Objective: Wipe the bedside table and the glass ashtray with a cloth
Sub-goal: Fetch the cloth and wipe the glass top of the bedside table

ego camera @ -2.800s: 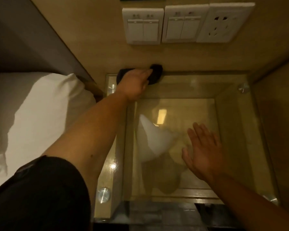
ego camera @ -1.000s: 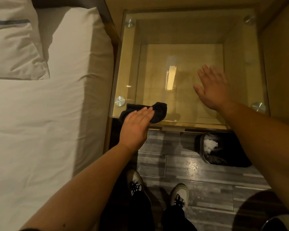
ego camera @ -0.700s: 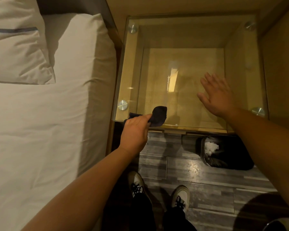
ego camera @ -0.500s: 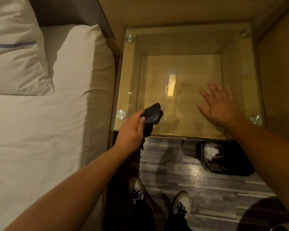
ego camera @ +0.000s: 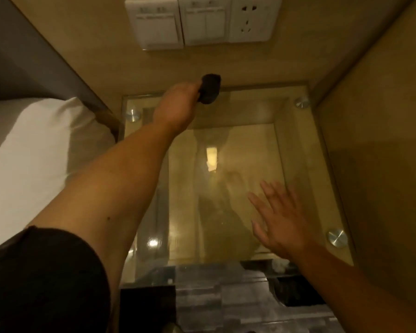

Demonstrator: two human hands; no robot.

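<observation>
Cloth (ego camera: 210, 88), bunched in our clenched left hand (ego camera: 178, 105), has moved from near edge to far; right hand (ego camera: 280, 222) stays flat, empty; next pass begins.

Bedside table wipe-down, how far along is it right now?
Done: cannot tell; the glass top shows no clear wiped patch. In hand: the left hand has a grip on the dark cloth at the back edge by the wall, while the right hand is spread flat over the front. Left: the ashtray, which is not in view.
</observation>
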